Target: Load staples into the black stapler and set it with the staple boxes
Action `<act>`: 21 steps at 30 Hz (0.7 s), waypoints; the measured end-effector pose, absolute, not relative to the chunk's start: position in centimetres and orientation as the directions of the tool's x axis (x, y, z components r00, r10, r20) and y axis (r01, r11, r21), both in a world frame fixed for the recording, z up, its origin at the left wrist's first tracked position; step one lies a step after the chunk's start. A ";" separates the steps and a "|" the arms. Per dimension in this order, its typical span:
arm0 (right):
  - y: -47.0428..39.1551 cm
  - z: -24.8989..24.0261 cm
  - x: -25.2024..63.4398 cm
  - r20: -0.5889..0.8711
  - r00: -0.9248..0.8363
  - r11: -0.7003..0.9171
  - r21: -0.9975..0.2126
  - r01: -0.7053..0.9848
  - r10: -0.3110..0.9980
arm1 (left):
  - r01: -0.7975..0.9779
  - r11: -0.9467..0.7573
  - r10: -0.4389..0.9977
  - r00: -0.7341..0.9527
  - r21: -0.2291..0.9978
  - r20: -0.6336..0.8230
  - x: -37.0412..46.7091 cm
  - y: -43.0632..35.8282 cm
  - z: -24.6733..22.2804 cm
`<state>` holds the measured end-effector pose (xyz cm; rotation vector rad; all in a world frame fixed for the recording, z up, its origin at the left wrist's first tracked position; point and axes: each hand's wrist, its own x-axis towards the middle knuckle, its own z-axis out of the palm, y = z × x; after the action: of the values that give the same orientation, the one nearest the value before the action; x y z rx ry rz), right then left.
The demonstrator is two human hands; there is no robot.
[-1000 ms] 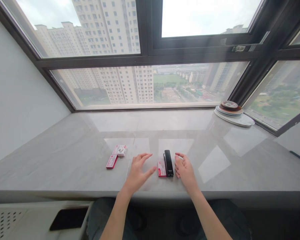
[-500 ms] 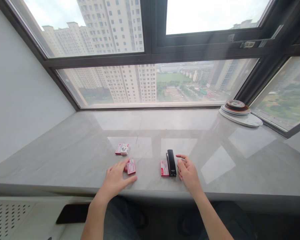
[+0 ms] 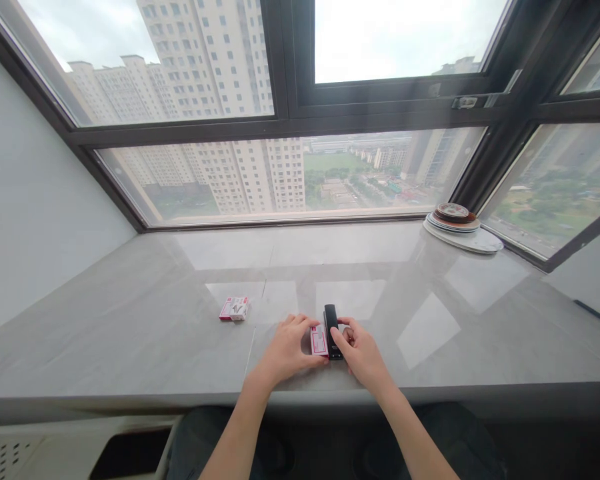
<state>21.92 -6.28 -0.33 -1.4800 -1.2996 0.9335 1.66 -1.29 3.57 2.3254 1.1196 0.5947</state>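
Note:
My left hand [image 3: 291, 347] grips a small pink-and-white box [image 3: 319, 341] between thumb and fingers. That box is at the left side of a black stapler [image 3: 331, 320], where another pink box lay; the lower box is mostly hidden, so I cannot tell exactly how the two rest. My right hand [image 3: 364, 353] has its thumb on the stapler's top and its fingers curled at its right side. Farther left on the counter lies one more pink-and-white box [image 3: 234, 309], with a picture on its top, touched by neither hand.
A stack of plates [image 3: 457, 227] stands in the far right corner of the grey stone counter [image 3: 145, 327], by the dark window frame [image 3: 290, 130]. Below the front edge at left is a white perforated piece [image 3: 10, 453] with a dark opening.
My left hand has carried the small box rightward to the stapler, over the spot of the box beside it. My right hand has closed in from the right onto the stapler. The view has shifted slightly.

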 end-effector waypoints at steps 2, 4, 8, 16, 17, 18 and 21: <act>-6.2 -0.3 22.0 0.023 0.144 -0.017 -0.962 0.273 0.989 | 0.590 -0.556 0.796 0.580 0.586 0.172 1.8 -1.0 3.1; -6.2 -0.3 22.0 0.008 0.142 -0.029 -0.965 0.259 0.990 | 0.589 -0.564 0.790 0.589 0.579 0.171 2.1 -1.0 2.8; -6.1 -0.5 21.9 -0.005 0.163 -0.047 -0.966 0.256 0.987 | 0.568 -0.578 0.778 0.600 0.586 0.186 1.9 -1.2 2.8; -6.2 -0.5 21.5 0.029 0.226 -0.036 -0.961 0.275 0.974 | 0.823 -0.144 0.943 -0.055 0.549 0.329 -10.5 6.3 4.3; -6.2 -0.5 21.5 0.033 0.227 -0.033 -0.960 0.279 0.973 | 0.834 -0.089 0.969 -0.055 0.545 0.242 -12.5 7.1 4.1; -6.2 -0.6 21.5 0.037 0.230 -0.030 -0.960 0.280 0.973 | 0.834 -0.074 0.981 -0.038 0.546 0.191 -14.3 7.6 3.7; -6.1 -0.6 21.4 0.039 0.237 -0.029 -0.961 0.276 0.971 | 0.839 -0.070 0.995 0.019 0.540 0.100 -18.0 6.9 1.9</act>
<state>21.45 -6.11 -0.63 -1.5118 -1.2241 0.8760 -17.98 6.90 1.94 1.9727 1.8795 0.6609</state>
